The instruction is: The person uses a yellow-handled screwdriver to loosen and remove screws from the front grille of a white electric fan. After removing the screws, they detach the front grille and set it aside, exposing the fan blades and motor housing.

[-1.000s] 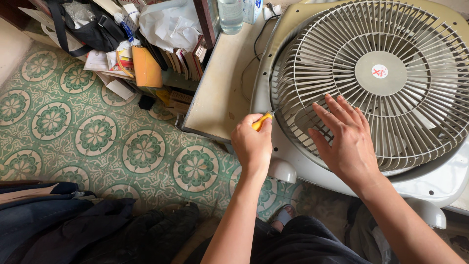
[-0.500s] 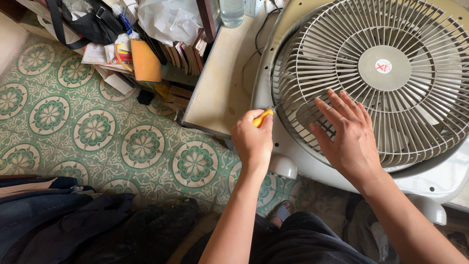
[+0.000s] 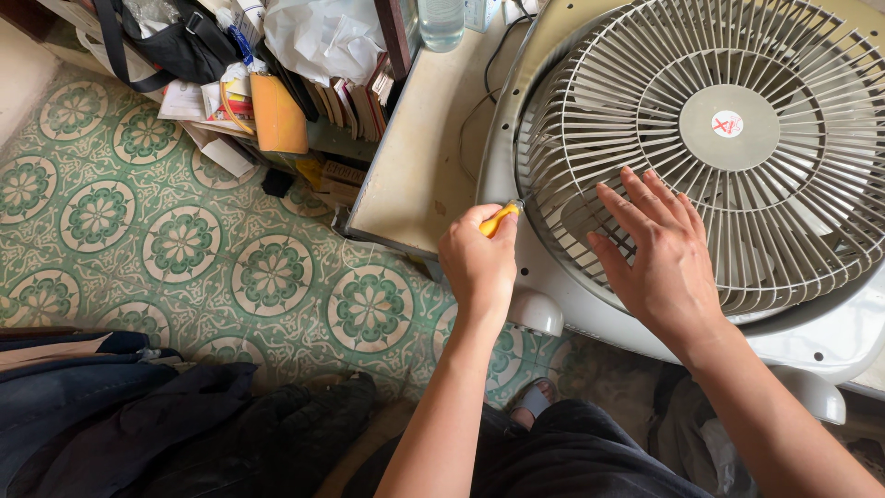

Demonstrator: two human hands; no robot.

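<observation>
left hand (image 3: 479, 263): grip closed on yellow-handled screwdriver (image 3: 499, 219), tip at grille rim | right hand (image 3: 666, 263): open, flat on fan grille (image 3: 710, 138) | box fan (image 3: 544, 267) lies face-up on tabletop (image 3: 415, 175) | grille still mounted, not lifted

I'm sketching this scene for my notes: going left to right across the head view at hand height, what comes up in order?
Green patterned tile floor → cream tabletop → left hand gripping a yellow-handled screwdriver → right hand flat on the grey plastic fan grille.
</observation>
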